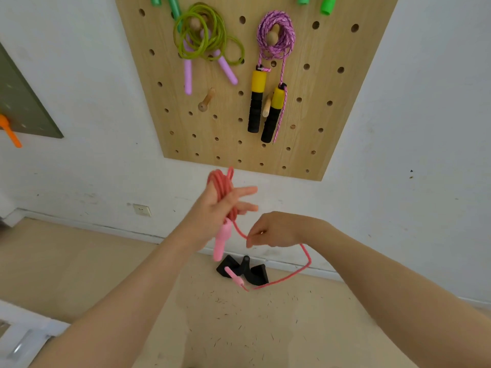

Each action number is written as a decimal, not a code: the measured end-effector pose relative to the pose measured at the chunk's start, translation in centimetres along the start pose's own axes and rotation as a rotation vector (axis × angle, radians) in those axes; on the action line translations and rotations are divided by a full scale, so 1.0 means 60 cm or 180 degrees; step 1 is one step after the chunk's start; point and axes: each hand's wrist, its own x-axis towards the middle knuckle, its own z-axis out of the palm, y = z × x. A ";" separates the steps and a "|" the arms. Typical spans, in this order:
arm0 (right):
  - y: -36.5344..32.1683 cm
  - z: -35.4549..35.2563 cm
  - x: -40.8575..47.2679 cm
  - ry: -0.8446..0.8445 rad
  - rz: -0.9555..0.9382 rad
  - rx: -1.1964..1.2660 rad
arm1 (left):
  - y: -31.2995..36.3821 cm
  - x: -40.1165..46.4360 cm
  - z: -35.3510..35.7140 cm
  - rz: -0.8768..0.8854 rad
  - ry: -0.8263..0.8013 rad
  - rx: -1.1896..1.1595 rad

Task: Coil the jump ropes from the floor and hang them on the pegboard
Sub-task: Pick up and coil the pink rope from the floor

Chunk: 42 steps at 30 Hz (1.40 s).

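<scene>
Nearest: two bare forearms reaching in from bottom edge over tan floor [79, 274] speckled w/ small dark flecks.

Right hand [276, 231], knuckles up, fingertips pinching pink rope's loose strand [305, 264]; strand droops below wrist, loops down and back left to second pink handle [233, 278], which hangs in front of a black object [257, 274] lying on floor by baseboard. Whether that handle touches floor: can't tell.

Left hand [225, 203], palm toward camera, fingers mostly straight and spread, pink jump rope coil [225, 187] wound round it, passing across palm and up over top of hand. First pink handle [220, 244] dangling from coil below palm.

Behind hands: white scuffed wall, wall socket [142, 209] low at left.

Farther up: wooden pegboard [332, 115] on wall. Green jump rope [204, 38] w/ lilac handles coiled on upper-left peg. Purple braided jump rope [276, 35] on peg to its right, yellow-and-black handles [265, 107] hanging below. Bare wooden peg [206, 100] between and lower. Green handles cut off at top edge. Far left: dark green board [24, 102] w/ orange piece [10, 132].
</scene>
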 end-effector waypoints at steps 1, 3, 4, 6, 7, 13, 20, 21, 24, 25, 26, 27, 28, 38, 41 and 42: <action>-0.017 -0.001 -0.001 0.0027 -0.0080 -0.0278 | -0.010 0.002 0.004 -0.0022 -0.0120 0.0469; -0.043 -0.007 -0.003 0.0117 -0.0278 -0.0412 | -0.021 0.004 0.010 -0.0002 -0.0181 0.1063; -0.051 -0.011 -0.006 0.0127 -0.0378 -0.0439 | -0.026 0.005 0.009 0.0050 -0.0200 0.1360; -0.054 -0.022 -0.013 0.0122 -0.0476 -0.0454 | -0.032 0.006 0.006 -0.0029 -0.0232 0.1713; -0.050 -0.028 -0.016 0.0191 -0.0498 -0.0373 | -0.030 0.004 0.005 -0.0139 -0.0255 0.1739; -0.020 -0.062 -0.032 0.1268 -0.0656 0.0255 | -0.028 -0.011 0.007 -0.0855 -0.0702 0.0175; -0.004 -0.050 -0.029 0.2271 -0.0937 0.1314 | -0.025 -0.014 0.011 -0.0828 -0.1194 -0.2151; -0.004 -0.045 -0.023 0.2254 -0.1003 0.1296 | -0.022 -0.013 0.012 -0.0774 -0.1316 -0.2391; -0.013 -0.032 -0.017 0.1971 -0.1149 0.1552 | -0.012 -0.011 0.012 -0.0613 -0.1744 -0.2851; -0.015 -0.029 -0.016 0.1837 -0.1243 0.1728 | -0.009 -0.011 0.012 -0.0538 -0.1920 -0.2922; -0.017 -0.027 -0.016 0.1736 -0.1322 0.1906 | -0.005 -0.011 0.013 -0.0461 -0.2035 -0.2951; -0.020 -0.026 -0.016 0.1675 -0.1366 0.2090 | -0.001 -0.011 0.015 -0.0409 -0.2037 -0.2932; -0.022 -0.025 -0.014 0.1642 -0.1363 0.2286 | 0.003 -0.012 0.017 -0.0407 -0.1898 -0.2872; 0.022 -0.001 0.016 0.1450 -0.0524 0.2449 | 0.028 0.008 0.015 -0.0232 0.0293 -0.2952; 0.036 0.008 0.013 0.0825 -0.0247 0.1530 | 0.009 0.039 -0.036 -0.0157 0.0779 -0.2880; 0.033 0.009 0.011 0.0577 -0.0221 0.1245 | 0.002 0.047 -0.052 -0.0264 0.0985 -0.2794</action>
